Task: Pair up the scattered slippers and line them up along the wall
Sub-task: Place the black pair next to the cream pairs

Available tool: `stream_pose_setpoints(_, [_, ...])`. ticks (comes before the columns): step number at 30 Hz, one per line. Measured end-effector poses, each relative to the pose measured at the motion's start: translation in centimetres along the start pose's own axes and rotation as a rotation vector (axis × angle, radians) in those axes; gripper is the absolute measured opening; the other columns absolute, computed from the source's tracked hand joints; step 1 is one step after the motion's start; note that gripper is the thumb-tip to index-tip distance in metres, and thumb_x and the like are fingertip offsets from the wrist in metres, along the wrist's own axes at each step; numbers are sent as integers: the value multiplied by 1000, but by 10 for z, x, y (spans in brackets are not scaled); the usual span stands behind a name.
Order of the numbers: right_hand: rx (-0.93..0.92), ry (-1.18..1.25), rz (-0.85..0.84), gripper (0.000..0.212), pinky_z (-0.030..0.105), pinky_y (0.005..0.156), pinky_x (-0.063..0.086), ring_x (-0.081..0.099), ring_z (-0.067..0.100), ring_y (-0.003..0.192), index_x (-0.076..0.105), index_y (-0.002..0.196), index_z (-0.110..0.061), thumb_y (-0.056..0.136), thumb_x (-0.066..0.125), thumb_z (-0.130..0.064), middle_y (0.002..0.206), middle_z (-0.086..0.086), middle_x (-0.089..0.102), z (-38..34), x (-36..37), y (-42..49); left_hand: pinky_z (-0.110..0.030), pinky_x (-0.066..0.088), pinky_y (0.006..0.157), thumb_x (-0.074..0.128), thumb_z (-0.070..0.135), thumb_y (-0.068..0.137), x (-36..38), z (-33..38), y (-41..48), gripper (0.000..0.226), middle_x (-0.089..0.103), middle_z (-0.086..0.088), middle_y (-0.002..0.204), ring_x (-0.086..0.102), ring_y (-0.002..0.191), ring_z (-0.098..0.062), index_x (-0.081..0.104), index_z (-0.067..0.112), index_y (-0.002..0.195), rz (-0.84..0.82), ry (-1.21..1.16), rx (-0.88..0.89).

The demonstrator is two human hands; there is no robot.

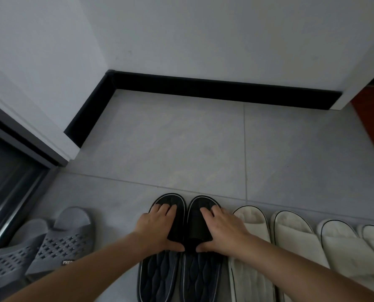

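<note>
Two black slippers lie side by side on the grey tiled floor, heels toward the wall. My left hand (157, 227) rests on the left black slipper (157, 273), fingers over its insole and thumb at the strap edge. My right hand (223, 229) grips the right black slipper (201, 275) the same way. Right of them lies a cream pair (288, 236), then a white pair with dark piping (343, 238). At the lower left sits a grey perforated pair (59, 245), one slipper overlapping the other.
A white wall with a black baseboard (214, 88) runs across the far side, with bare tiles (181, 144) between it and the slippers. A dark-framed sliding door track (11, 177) is at the left. A reddish-brown surface (373, 118) shows at the right edge.
</note>
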State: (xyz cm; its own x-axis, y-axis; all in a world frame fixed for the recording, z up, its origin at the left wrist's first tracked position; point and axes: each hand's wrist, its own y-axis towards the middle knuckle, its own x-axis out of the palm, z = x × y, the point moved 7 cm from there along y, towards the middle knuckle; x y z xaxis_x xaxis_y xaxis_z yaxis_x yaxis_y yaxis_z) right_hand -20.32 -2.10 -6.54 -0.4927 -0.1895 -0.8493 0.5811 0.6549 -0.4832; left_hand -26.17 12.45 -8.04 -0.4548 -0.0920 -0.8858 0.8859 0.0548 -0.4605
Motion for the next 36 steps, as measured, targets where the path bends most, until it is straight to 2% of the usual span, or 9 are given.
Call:
stream_pose_setpoints(10, [17, 11, -6, 107, 40, 98, 41, 40, 29, 124, 18, 144, -17, 63, 66, -69, 135, 11, 38, -1, 0, -1, -38, 45, 97, 55, 79, 59, 0, 2, 0, 113, 33, 2, 145, 33, 132, -21, 17, 18, 147, 46, -23, -25])
stream_pose_setpoints(24, [-7, 6, -3, 106, 40, 96, 41, 42, 31, 123, 17, 145, -16, 67, 61, -71, 136, 14, 38, -2, 0, 0, -40, 46, 98, 62, 79, 51, -5, -9, 7, 111, 39, 8, 138, 35, 130, -17, 25, 27, 142, -17, -90, -4])
stream_pose_setpoints(36, [-20, 18, -26, 109, 40, 99, 39, 40, 29, 127, 14, 146, -18, 65, 62, -72, 138, 11, 38, 2, 6, 3, -41, 40, 104, 65, 73, 57, -8, -7, 3, 111, 27, 8, 150, 25, 139, -16, 18, 27, 146, -2, -136, -16])
